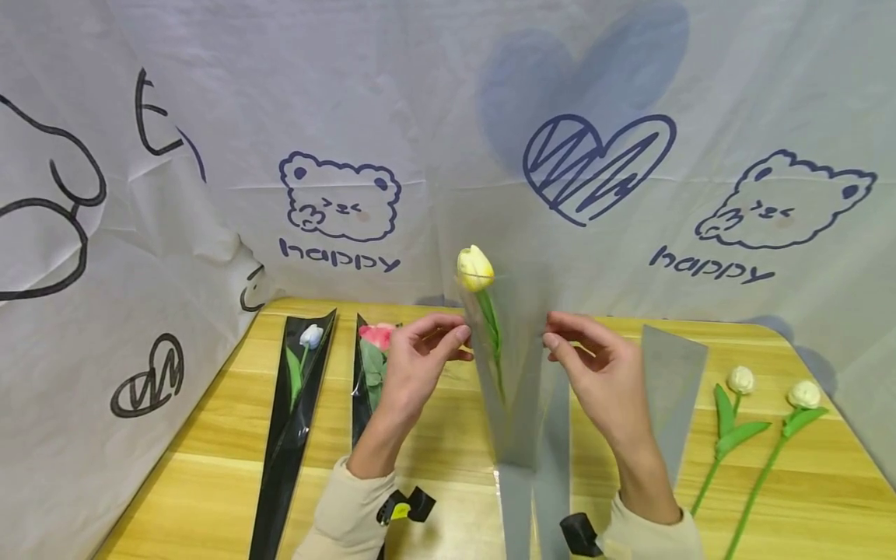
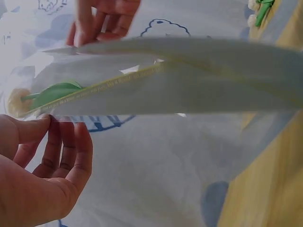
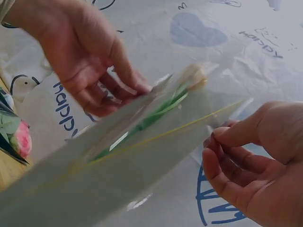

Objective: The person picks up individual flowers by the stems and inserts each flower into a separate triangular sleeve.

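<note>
A yellow tulip (image 1: 475, 268) stands in a translucent sleeve (image 1: 516, 416), held up between two hands.
From where I stand, each grip is a fingertip pinch: the left hand (image 1: 420, 365) has one side edge of the film, the right hand (image 1: 607, 373) the other – likely so the thin sheet stays spread and the stem isn't crushed. The bloom sits at the sleeve's upper end, its stem showing through the film, above the wooden surface (image 1: 441, 443). A black sleeve (image 1: 283, 467) with a pale tulip (image 1: 311, 336) lies to the left, near a red flower (image 1: 379, 335). A grey sheet (image 1: 675, 369) and two white tulips (image 1: 740, 379) lie to the right – set aside, I'd judge, to leave the middle free.
</note>
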The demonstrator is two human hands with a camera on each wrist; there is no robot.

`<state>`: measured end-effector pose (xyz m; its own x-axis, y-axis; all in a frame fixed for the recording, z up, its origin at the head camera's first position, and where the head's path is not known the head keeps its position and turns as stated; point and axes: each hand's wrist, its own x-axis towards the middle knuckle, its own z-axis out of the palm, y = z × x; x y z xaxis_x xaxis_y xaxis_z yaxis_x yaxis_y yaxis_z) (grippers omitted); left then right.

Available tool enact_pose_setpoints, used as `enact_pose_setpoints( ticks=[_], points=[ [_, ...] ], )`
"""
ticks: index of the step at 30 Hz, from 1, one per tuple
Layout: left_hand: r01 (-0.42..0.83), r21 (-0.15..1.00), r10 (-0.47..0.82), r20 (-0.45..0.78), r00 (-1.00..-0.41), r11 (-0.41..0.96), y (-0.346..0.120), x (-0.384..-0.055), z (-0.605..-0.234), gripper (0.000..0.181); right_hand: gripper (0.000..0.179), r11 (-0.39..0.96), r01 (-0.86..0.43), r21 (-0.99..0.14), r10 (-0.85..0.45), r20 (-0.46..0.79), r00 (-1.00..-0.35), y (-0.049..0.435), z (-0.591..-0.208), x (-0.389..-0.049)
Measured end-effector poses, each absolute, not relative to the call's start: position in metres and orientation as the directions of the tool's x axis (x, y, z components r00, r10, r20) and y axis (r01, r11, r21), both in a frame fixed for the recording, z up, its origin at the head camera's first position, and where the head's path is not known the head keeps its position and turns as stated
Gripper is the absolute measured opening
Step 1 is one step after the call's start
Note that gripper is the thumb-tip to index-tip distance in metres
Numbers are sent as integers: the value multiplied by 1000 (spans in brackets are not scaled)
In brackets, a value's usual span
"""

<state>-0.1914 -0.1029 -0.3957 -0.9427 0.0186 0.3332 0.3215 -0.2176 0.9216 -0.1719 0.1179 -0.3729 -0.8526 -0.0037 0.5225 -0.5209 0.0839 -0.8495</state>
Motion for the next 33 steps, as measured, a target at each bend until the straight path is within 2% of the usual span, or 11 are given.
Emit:
enact_pose_setpoints(
  ticks=[8,16,26,30,33],
  points=[
    [413,901,-9,415,-910,-137,-104,-187,-385,11,20,80,-501,-861,83,507,-858,117,-375,-177],
    [481,872,-9,483,-876,-91,-107,-190,-366,10,19,32,-554,-832,69,555,-829,113,-359,-179],
    [501,861,6,503,-864,-83,-111,-191,-354,11,16,-3,-569,-822,54,568,-821,113,-345,-176],
    [471,876,77,479,-874,-104,-114,-188,-363,16,13,-45,-568,-822,57,566,-823,113,-348,-176],
    [424,900,214,435,-875,-98,-113,-189,-375,33,11,-70,-565,-822,77,561,-825,113,-352,-177]
  ],
)
